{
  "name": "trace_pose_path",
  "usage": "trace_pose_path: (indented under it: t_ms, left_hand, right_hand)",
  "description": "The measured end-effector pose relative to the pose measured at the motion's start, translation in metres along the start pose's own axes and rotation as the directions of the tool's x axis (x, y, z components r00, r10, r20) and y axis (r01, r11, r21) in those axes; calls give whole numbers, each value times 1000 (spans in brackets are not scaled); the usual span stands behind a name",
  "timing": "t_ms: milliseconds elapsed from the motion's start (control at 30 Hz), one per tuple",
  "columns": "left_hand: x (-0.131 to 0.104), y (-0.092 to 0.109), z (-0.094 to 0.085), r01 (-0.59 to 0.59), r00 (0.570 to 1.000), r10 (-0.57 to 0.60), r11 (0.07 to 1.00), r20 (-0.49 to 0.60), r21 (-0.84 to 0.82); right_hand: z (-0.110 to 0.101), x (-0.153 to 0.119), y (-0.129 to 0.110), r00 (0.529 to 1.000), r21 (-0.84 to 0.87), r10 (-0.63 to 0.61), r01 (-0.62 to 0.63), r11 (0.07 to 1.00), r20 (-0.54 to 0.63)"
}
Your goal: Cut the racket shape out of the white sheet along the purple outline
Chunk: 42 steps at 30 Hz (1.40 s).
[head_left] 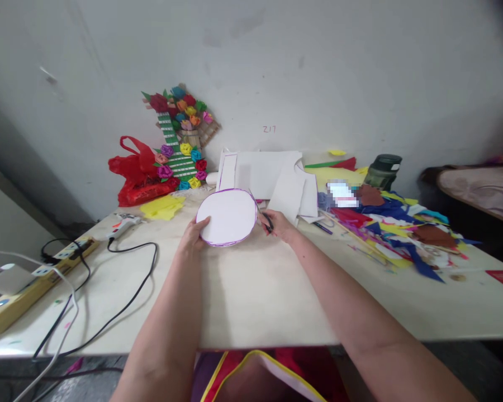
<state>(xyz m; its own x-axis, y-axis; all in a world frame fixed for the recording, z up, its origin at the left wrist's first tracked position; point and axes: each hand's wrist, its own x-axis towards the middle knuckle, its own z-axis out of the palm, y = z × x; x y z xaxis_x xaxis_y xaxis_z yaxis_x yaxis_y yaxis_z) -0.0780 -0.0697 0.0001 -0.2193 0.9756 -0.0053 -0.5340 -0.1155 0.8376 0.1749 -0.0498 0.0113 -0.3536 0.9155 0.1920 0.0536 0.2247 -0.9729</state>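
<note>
A white oval piece of board (228, 216), edged with a purple line, is held up over the table by my left hand (194, 231). My left thumb lies on its face and the fingers go behind it, out of sight. In my right hand (279, 225) is a pair of scissors (269, 221) with dark handles. Their blades point up and left beside the oval's right edge; I cannot tell whether they touch it. Behind the oval, white board sheets (257, 173) lean at the wall, some with purple outlines.
Coloured scraps (402, 229), a phone (342, 194) and a dark green bottle (383, 172) are at the right. A paper-flower decoration (178, 145), red bag (138, 167), yellow paper (162, 206), glue gun (123, 227), and power strip (62, 268) with cables are at the left.
</note>
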Motion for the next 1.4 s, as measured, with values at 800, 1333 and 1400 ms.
trace_pose_path:
  t_ms: [800, 1333, 1400]
  left_hand:
    - [-2, -9, 21, 13, 990, -26, 996, -141, -93]
    - [-3, -7, 18, 24, 999, -25, 999, -21, -39]
    - [-4, -6, 18, 26, 999, -28, 998, -37, -48]
  right_hand:
    - [10, 4, 9, 987, -80, 87, -98, 992, -138]
    - [2, 0, 4, 991, 23, 85, -83, 996, -100]
    - [3, 1, 4, 991, 13, 81, -80, 997, -107]
